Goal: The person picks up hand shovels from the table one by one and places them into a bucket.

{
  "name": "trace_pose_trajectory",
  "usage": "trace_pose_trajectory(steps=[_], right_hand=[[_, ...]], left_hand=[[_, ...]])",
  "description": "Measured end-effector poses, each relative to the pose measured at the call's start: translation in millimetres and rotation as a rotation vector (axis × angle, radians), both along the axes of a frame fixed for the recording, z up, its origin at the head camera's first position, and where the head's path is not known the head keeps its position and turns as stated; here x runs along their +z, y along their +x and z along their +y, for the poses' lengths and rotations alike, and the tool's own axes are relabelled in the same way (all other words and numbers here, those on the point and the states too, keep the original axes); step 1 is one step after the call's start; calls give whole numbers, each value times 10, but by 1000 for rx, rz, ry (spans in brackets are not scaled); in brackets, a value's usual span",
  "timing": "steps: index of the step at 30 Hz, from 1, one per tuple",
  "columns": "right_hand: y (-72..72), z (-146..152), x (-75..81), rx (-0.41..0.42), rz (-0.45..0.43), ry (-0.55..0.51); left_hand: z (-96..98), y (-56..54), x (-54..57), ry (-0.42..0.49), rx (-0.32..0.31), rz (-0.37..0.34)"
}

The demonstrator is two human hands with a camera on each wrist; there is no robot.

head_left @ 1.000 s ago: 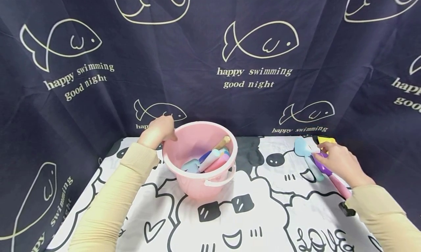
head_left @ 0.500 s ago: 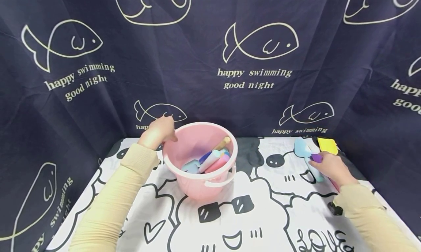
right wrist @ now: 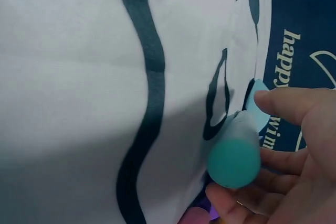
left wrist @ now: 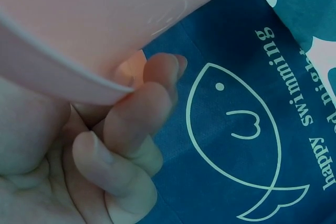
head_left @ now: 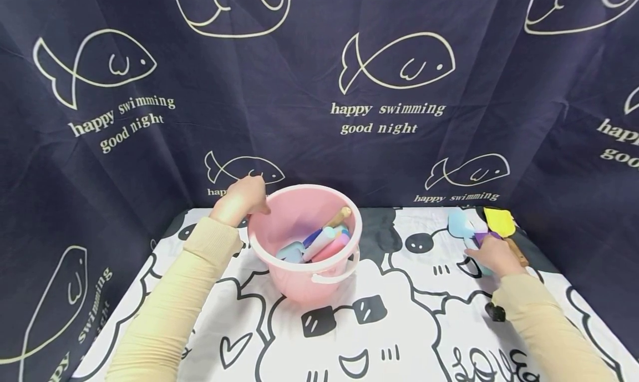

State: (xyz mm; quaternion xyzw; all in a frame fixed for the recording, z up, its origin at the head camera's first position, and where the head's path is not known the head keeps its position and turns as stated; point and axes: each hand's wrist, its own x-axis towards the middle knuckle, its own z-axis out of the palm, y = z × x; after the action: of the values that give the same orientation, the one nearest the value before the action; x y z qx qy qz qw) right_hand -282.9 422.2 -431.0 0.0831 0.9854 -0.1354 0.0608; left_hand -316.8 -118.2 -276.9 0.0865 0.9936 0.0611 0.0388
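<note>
A pink bucket [head_left: 309,285] stands on the printed cloth, with several toy tools in it, among them a light-blue scoop [head_left: 290,253] and a wooden handle [head_left: 339,217]. My left hand [head_left: 243,200] grips its rim at the left; curled fingers show beside that rim in the left wrist view. At the right, my right hand [head_left: 494,254] straddles the handle of a light-blue toy shovel [right wrist: 234,162]. Its thumb lies on one side, apart from the handle, and its fingers are loosely bent on the other. A purple toy shovel [head_left: 486,237] is partly hidden under this hand.
A yellow toy shovel [head_left: 499,222] with a brown handle [head_left: 517,253] lies just right of my right hand. The bucket's white handle [head_left: 335,276] hangs at its front right. Behind the cloth-covered table [head_left: 239,315] rises a dark fish-print curtain [head_left: 279,116].
My right hand has shifted from the purple shovel towards the near end of the light-blue one, uncovering the yellow shovel. The left hand and the bucket have kept their place.
</note>
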Motion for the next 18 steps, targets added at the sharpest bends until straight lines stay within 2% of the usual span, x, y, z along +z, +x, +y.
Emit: trace_pose_trajectory(steps=[12,18], right_hand=[[-70,18,-134,-82,-22,30],[-91,-27,-176,-105,17,32]], left_hand=[[-3,4,3,-5,-5,4],[8,26,32,-9,-1,7]])
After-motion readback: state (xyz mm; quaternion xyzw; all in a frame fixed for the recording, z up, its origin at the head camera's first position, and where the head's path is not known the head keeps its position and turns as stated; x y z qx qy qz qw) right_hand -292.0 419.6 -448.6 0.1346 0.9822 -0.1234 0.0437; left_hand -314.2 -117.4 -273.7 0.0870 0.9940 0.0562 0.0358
